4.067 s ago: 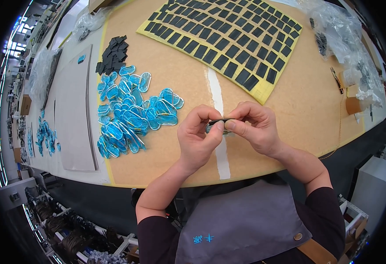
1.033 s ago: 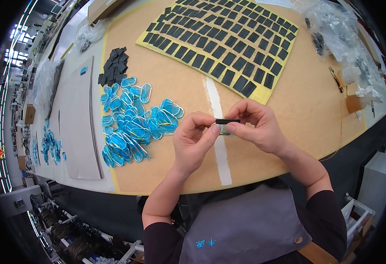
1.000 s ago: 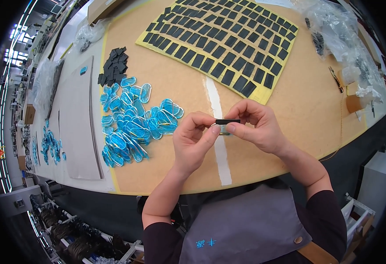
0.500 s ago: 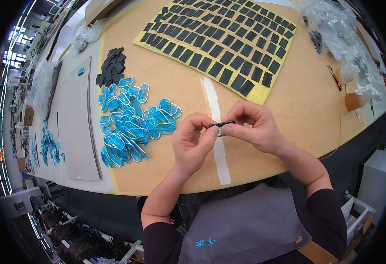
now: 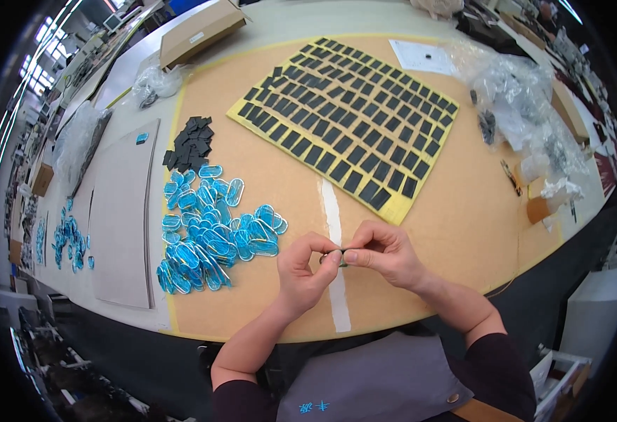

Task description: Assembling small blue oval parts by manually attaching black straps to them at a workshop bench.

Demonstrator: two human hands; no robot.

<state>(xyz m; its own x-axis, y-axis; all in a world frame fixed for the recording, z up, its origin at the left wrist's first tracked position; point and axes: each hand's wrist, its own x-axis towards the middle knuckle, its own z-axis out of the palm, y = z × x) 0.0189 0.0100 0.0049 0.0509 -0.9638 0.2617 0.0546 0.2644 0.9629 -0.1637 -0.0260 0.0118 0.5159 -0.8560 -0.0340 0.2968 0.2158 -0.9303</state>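
My left hand [image 5: 303, 273] and my right hand [image 5: 389, 259] meet over the near middle of the table, thumbs and forefingers pinching the same small dark piece [image 5: 342, 256]. Most of it is covered by the fingertips, so its exact kind cannot be made out. To the left of my hands lies a heap of blue oval pieces [image 5: 201, 243] with pale rims. Just beyond that heap are loose black rectangular pieces [image 5: 190, 144]. Farther ahead, a yellow board [image 5: 391, 216] carries many black rectangles in rows.
Under everything is a tan table covering [image 5: 252, 320], crossed by a white strip [image 5: 338, 302]. A grey flat panel [image 5: 122, 225] and more blue pieces [image 5: 69, 239] lie left. Clear plastic bags [image 5: 512, 84] and a tape roll [image 5: 539, 209] sit right; a cardboard box [image 5: 199, 34] stands at the back.
The view has shifted, so the table's far side shows more and my hands appear lower. Less of the dark piece shows between my fingertips, which still pinch it.
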